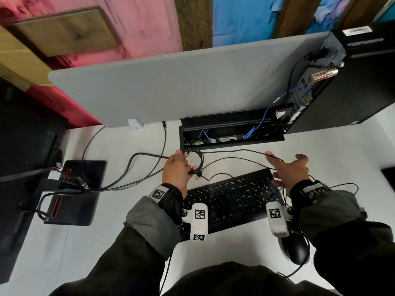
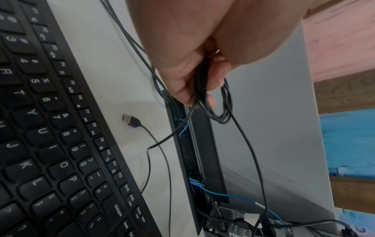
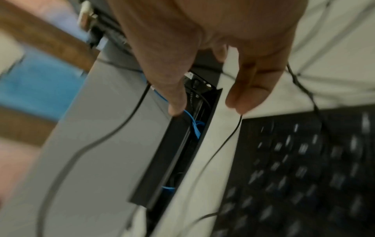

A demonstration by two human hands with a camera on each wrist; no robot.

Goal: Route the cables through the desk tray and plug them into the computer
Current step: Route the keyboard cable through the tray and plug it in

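Dark sleeves frame the bottom of the head view, and past them a black keyboard [image 1: 230,199] lies across the white desk [image 1: 128,146].

Beyond the keyboard's far edge, the left hand [image 1: 176,169] has its fingers curled round a coiled bundle of thin black cable [image 1: 197,161]. A loose USB plug [image 2: 129,120] lies on the desk just beside that hand, between keyboard and tray. The desk tray [image 1: 267,139] is an open black slot running left to right, directly behind the coil; blue cables [image 1: 259,121] already sit in it and climb towards the computer [image 1: 316,82] standing at the tray's right end.

So the tray lies straight ahead of the gripping hand, its long axis crossing the reach, and the left hand is clearly nearer to its left end.

The right hand [image 1: 287,170] hovers over the keyboard's right end with fingers spread and straight, clasping nothing; a single strand of cable passes at its fingertips [image 3: 241,105]. Whether they touch it cannot be told, as the right wrist view is blurred.
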